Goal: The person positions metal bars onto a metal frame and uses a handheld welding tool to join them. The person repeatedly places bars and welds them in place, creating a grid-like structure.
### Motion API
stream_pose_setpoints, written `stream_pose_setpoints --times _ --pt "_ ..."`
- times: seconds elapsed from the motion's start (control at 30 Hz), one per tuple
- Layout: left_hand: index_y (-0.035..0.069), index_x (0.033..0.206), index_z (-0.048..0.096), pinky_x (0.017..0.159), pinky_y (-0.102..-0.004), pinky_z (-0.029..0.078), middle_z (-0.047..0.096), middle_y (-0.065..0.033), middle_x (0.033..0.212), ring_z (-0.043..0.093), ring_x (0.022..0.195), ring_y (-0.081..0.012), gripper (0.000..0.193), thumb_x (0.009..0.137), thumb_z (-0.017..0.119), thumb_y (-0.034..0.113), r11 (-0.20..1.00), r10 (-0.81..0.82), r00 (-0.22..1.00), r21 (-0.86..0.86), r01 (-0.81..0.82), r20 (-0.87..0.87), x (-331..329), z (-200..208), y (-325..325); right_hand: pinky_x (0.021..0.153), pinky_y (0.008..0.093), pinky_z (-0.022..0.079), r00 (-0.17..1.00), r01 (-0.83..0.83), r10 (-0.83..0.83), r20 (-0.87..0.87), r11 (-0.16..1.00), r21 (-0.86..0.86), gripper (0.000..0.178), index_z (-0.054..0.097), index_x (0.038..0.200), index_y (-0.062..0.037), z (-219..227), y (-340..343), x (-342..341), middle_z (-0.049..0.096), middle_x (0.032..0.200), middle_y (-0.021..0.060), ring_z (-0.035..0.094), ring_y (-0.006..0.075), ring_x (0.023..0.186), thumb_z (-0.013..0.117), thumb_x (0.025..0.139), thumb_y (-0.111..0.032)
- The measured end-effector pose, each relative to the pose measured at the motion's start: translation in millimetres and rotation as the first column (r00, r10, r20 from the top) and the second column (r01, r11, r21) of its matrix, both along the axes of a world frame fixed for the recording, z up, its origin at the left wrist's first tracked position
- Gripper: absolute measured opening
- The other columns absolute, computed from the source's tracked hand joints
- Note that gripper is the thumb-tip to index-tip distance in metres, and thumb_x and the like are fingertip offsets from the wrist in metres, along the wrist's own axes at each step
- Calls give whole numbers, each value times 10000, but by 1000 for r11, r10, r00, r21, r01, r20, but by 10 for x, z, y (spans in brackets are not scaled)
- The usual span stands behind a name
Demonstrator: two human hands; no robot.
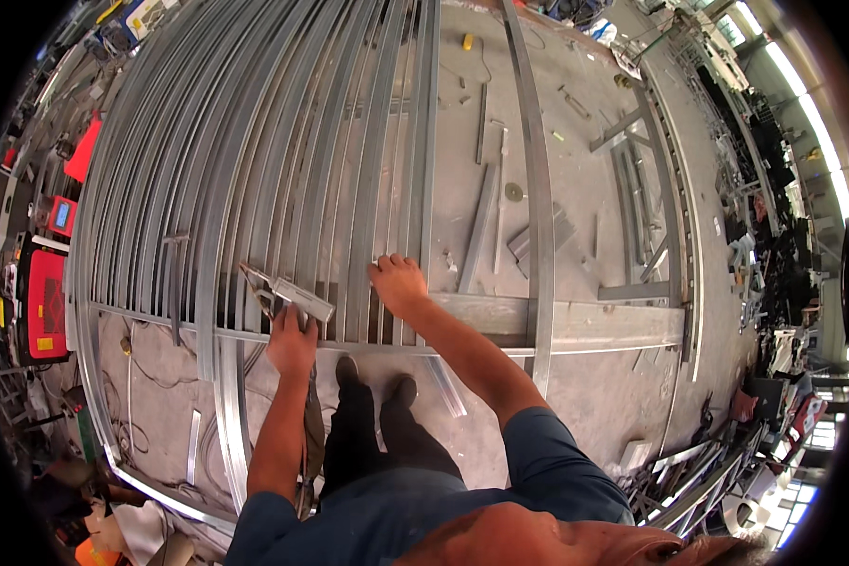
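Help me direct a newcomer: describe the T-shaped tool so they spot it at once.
Start with the long parallel metal bars in the picture's left half. Near their lower end, left of the person's left hand, a thin T-shaped tool lies over them. Unlike the plain bars beside it, it is short, with a crosspiece at its far end.

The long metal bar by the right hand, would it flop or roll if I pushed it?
The bar probably won't flop, because it looks like stiff metal. Its flat sides should keep it from rolling. Being so long, it may feel awkward to lift.
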State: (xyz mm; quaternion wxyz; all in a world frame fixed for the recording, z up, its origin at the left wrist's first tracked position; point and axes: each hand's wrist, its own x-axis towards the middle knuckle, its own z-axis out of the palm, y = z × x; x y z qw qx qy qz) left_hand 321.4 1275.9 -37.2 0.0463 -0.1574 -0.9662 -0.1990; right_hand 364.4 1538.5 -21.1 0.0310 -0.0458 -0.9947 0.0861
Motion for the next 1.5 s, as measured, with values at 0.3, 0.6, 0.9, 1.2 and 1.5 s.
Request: stream_pose_setpoints --times 0.3,0.6,0.9,1.2,1.5 --pt "146 1245 663 809 -452 594 685 -87 1234 691 1064 -313 495 792 769 315 999 51 999 -7 -51 -12 70 -27 -97 776 424 565 993 8 -24 -117 991 -132 218 679 1025 -89 1062 79 10 663 1002 103 665 292 989 689 810 -126" --pt "132 1197 665 771 -422 602 697 -53 1187 708 1003 -304 463 774 792 270 997 10 997 78 -4 -80 1 64 -16 769 372 558 933 308 -356 57 704 -641 299 645 1122 -34 286 422 93 730 942 148 728 273 875 757 868 -148" --pt "117 1198 672 774 -419 600 700 -59 1186 711 995 -308 479 764 800 275 996 11 996 86 -4 -92 -8 19 -28 775 446 536 967 178 -252 -19 734 -656 276 614 1070 -39 154 356 98 683 975 176 682 379 876 744 837 -109" --pt "135 1224 659 757 -413 600 699 -47 1190 714 991 -298 512 754 808 273 996 15 996 89 -7 -84 -10 24 -35 779 409 555 967 251 -223 122 760 -599 275 617 1072 -36 179 339 229 692 1003 156 696 329 914 751 843 -106" --pt "160 1229 657 735 -408 599 700 -30 1187 717 988 -284 515 757 816 293 996 25 994 89 -16 -110 0 -17 -42 873 462 525 980 158 -197 -25 849 -504 310 650 1090 -87 -23 308 228 652 1113 112 627 369 1059 759 803 -133"
